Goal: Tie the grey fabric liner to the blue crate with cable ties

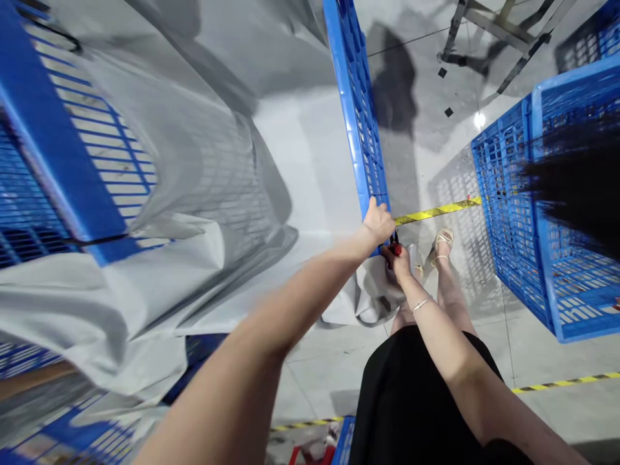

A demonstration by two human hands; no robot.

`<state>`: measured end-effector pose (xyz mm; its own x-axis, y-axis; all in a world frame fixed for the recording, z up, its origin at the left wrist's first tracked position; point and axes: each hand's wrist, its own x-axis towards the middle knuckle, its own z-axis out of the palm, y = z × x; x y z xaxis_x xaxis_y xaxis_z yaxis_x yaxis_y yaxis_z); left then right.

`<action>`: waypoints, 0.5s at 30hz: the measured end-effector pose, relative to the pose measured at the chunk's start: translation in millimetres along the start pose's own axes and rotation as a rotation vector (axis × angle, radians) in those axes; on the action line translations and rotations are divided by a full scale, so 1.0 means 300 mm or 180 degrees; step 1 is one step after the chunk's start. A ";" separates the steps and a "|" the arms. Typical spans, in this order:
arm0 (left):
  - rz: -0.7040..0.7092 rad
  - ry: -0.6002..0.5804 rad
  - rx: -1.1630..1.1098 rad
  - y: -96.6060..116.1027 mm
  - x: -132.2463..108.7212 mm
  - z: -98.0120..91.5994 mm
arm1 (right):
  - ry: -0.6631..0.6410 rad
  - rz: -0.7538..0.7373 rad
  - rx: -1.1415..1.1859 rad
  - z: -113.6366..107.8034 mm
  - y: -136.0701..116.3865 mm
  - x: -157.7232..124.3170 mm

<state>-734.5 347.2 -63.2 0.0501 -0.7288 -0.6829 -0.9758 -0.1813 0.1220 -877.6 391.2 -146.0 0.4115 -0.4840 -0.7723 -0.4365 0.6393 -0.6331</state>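
My left hand (380, 221) is closed over the near end of a blue plastic lattice panel (356, 123) standing on edge. Just below it, my right hand (400, 263) is closed around a small red-and-black hand tool (396, 248). Most of that tool is hidden by the fingers, so its exact kind is unclear. The tool sits close against the panel's near corner; whether they touch cannot be made out. A grey-white sheet (310, 155) spreads left of the panel, and a crumpled part of it hangs beneath my right hand.
Large blue lattice crates (537, 213) stand on the right, partly behind dark hair. A blue frame (53, 148) with draped sheeting fills the left side. A metal stand (498, 29) is at the upper right. Yellow-and-black tape (438, 211) marks the floor.
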 end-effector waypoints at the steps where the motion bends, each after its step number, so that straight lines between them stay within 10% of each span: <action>1: -0.0031 0.0162 -0.0148 0.004 -0.014 -0.004 | -0.0038 0.0062 -0.0040 -0.016 -0.009 0.001; 5: -0.0256 0.1640 -0.1174 -0.004 -0.200 0.069 | 0.0331 -0.0203 -0.0621 -0.127 -0.054 -0.063; 7: -0.1195 0.1961 -0.1734 -0.006 -0.358 0.180 | 0.0636 -0.0536 -0.0939 -0.169 -0.080 -0.126; 12: -0.1187 -0.0349 -0.2369 0.045 -0.715 0.523 | 0.0424 -0.1259 -0.1765 -0.071 -0.143 -0.231; 15: -0.1477 -0.0488 -0.2189 0.082 -0.783 0.635 | 0.0336 -0.0962 -0.2544 0.040 -0.153 -0.218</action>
<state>-810.7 639.7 -37.0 0.3360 -0.3926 -0.8562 -0.5141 -0.8381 0.1826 -874.9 400.6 -65.7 0.5415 -0.6440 -0.5404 -0.7688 -0.1194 -0.6282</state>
